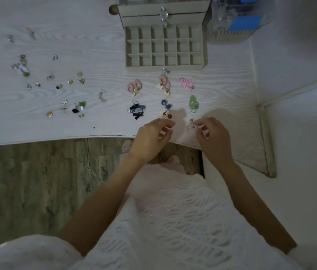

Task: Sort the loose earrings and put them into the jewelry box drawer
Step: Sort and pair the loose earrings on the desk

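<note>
Earrings, wiry, between curled hands

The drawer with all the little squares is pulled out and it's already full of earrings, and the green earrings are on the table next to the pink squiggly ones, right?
Almost. The head view shows the drawer pulled out, but its little squares look empty; no earrings are in it yet. The green earrings do lie on the table, just below the pink squiggly ones.
</note>
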